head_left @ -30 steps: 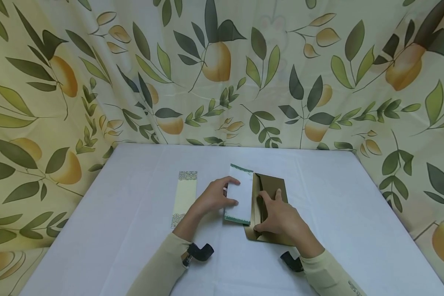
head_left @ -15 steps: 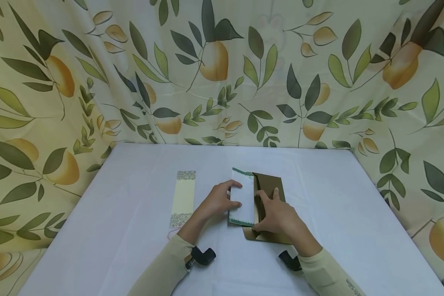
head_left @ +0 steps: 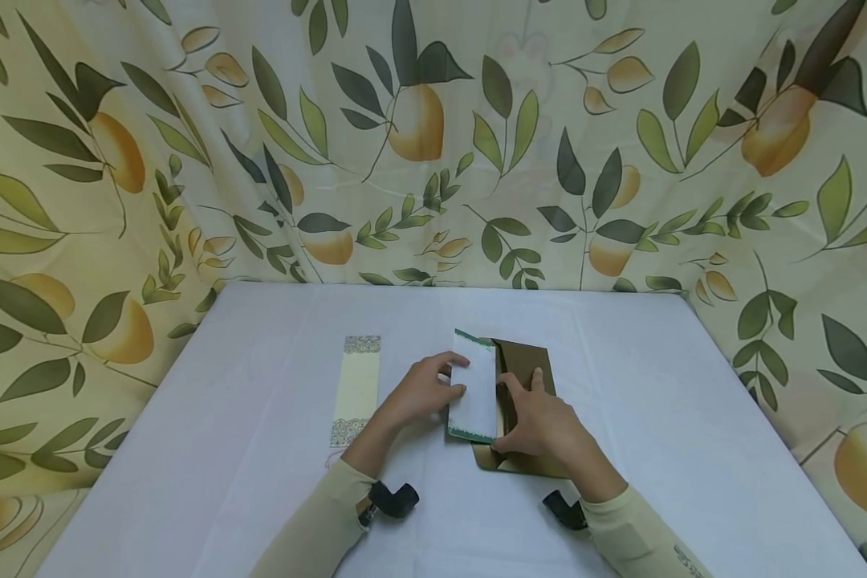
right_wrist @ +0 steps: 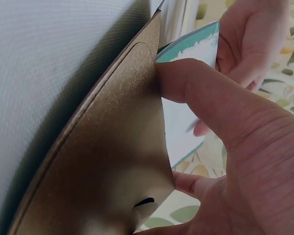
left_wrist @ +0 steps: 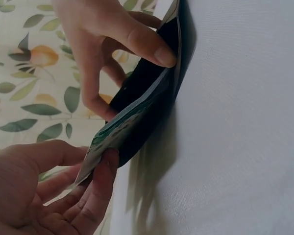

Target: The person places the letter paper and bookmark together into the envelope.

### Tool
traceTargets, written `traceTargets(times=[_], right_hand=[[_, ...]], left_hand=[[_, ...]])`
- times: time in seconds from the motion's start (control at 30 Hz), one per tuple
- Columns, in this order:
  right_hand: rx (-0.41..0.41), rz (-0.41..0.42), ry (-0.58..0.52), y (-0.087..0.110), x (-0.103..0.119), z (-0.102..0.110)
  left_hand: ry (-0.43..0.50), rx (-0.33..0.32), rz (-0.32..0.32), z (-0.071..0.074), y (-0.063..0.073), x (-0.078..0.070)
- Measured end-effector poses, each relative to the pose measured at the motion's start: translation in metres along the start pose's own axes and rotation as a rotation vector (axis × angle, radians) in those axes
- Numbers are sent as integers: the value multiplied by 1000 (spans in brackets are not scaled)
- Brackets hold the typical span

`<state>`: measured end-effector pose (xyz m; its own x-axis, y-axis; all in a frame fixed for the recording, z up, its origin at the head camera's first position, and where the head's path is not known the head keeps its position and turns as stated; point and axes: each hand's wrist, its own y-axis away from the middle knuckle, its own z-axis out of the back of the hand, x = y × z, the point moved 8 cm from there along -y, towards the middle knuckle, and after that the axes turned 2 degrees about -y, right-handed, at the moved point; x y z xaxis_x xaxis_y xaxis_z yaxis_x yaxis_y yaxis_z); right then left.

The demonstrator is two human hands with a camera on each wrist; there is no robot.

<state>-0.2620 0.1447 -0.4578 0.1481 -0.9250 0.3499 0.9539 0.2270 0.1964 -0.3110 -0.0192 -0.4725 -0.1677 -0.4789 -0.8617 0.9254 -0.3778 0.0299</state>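
Observation:
My left hand [head_left: 422, 389] holds a white card [head_left: 473, 393] with green borders by its left edge, thumb and fingers on opposite faces in the left wrist view. The card's right edge lies at the mouth of a bronze-brown envelope [head_left: 531, 361]; whether it is inside is hard to tell. With spread thumb and fingers, my right hand [head_left: 545, 421] grips the envelope at its mouth. The right wrist view shows the thumb on the envelope's edge [right_wrist: 103, 132], beside the green-bordered card [right_wrist: 179, 127]. The envelope's lower right part is hidden under that hand.
To the left, a cream bookmark-like strip [head_left: 357, 389] with patterned ends and a thin pink string lies flat on the white tablecloth [head_left: 224, 449]. A curtain with fruit and leaf print [head_left: 419, 217] hangs behind the table.
The card has shifted slightly right, closer against the envelope's mouth, mostly in the first half second. My left hand moved with it, then eased back a little. The right hand keeps its grip.

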Motion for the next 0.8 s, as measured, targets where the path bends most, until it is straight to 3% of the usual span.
traceTargets(times=[0.23, 0.57, 0.8], right_hand=[[-4, -7, -1, 0, -1, 0], [-1, -9, 1, 0, 0, 0], [-7, -5, 6, 0, 1, 0]], left_hand=[[-25, 34, -10, 2, 2, -4], [-48, 24, -18, -1, 2, -4], [18, 9, -14, -2, 2, -4]])
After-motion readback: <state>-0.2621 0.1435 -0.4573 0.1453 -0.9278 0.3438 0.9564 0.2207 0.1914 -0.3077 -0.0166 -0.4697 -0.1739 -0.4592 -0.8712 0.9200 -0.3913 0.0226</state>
